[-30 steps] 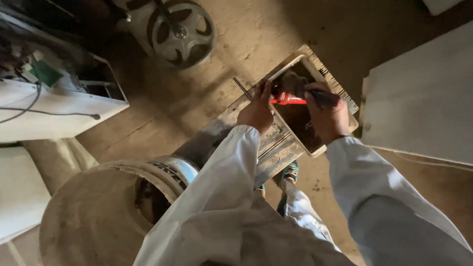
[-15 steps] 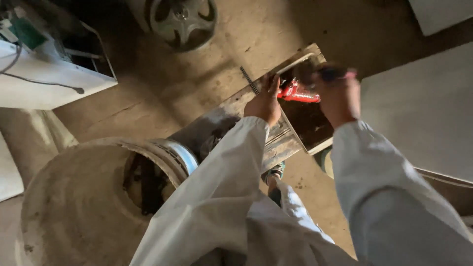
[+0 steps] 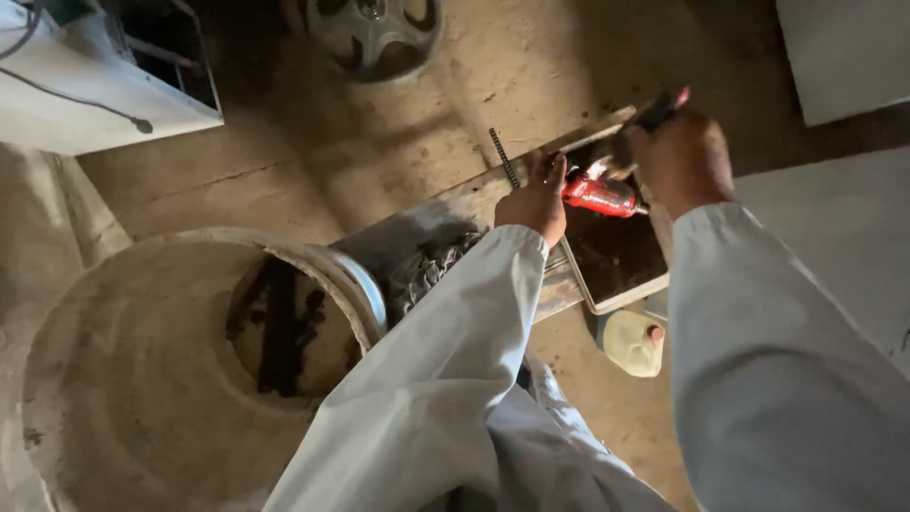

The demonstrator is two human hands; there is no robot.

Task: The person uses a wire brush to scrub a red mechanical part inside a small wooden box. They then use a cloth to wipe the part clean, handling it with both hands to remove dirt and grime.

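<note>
Hands [image 3: 536, 201] on red tool [image 3: 599, 196] — tray [image 3: 616, 256].

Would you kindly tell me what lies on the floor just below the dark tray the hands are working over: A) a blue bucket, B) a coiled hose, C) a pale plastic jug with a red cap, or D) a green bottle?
C: a pale plastic jug with a red cap sits on the floor just under the near edge of the dark tray.

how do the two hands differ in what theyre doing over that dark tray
The left hand lies low, fingers spread, against the red object at the edge of the dark tray; the right hand is raised above it. The left hand grips nothing; the right hand is closed round a dark tool with a red tip. Both wear pale long sleeves.
</note>
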